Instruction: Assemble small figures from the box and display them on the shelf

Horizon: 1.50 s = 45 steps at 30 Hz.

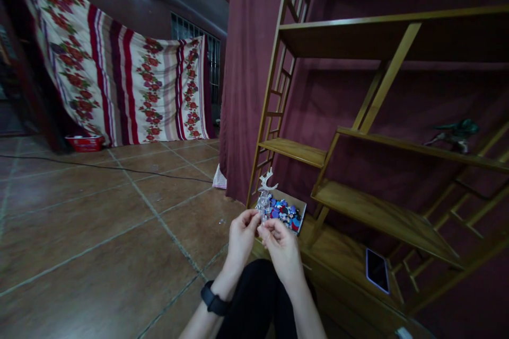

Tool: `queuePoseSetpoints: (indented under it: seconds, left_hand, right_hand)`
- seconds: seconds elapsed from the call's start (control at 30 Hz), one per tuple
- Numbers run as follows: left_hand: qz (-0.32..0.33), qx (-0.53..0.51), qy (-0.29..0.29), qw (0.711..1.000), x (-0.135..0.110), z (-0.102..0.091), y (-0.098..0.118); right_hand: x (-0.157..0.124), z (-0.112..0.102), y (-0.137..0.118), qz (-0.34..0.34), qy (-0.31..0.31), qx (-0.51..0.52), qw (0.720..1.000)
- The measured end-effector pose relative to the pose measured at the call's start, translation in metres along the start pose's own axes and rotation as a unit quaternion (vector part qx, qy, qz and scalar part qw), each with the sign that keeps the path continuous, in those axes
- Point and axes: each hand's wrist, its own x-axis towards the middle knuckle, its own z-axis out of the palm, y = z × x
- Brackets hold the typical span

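Observation:
Both hands meet in front of me above my dark-clad knee. My left hand [240,238], with a black watch on its wrist, and my right hand [281,246] pinch a small crinkled clear plastic wrapper [262,205] between their fingertips. What the wrapper holds is too small to make out. Just behind the hands an open cardboard box [301,206] sits on the lowest shelf board, filled with several blue, red and purple small pieces [283,211]. A white branching figure [266,180] stands at the box's far corner.
A wooden shelf unit [382,212] fills the right side against a maroon curtain. A phone [377,269] lies on its bottom board and a green figurine [455,134] stands on a higher shelf. Tiled floor spreads left, with a black cable [79,164], a red tub [85,142] and a floral sheet [127,85].

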Motion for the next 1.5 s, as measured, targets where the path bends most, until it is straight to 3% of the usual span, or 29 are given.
queuePoseSetpoints:
  seconds: [0.23,0.47,0.6,0.87,1.07,1.37,1.5]
  left_hand:
    - [-0.074,-0.072,-0.02,0.994,0.001,-0.005,0.0]
    - [-0.047,-0.055,-0.017,0.997,0.001,-0.003,-0.003]
    - [-0.064,-0.063,-0.056,0.994,0.001,-0.003,-0.005]
    - [-0.144,-0.146,-0.136,0.969,-0.004,0.002,-0.013]
    - [-0.199,-0.219,-0.155,0.943,-0.002,0.001,-0.015]
    - [-0.183,-0.224,-0.162,0.943,0.001,0.001,-0.012]
    - [-0.14,-0.188,-0.168,0.957,0.002,0.0,-0.009]
  right_hand:
    - [-0.002,-0.005,0.002,-0.02,0.031,-0.063,0.997]
    - [-0.002,-0.007,0.009,-0.016,0.055,-0.042,0.998]
    - [0.004,-0.006,0.019,-0.024,0.099,-0.034,0.994]
    - [0.007,-0.004,0.014,-0.054,0.058,-0.053,0.995]
    - [0.004,-0.005,0.009,-0.073,0.042,-0.073,0.994]
    - [0.004,-0.008,0.008,-0.074,0.027,-0.071,0.994]
    - [0.005,-0.009,0.013,-0.068,0.033,-0.054,0.996]
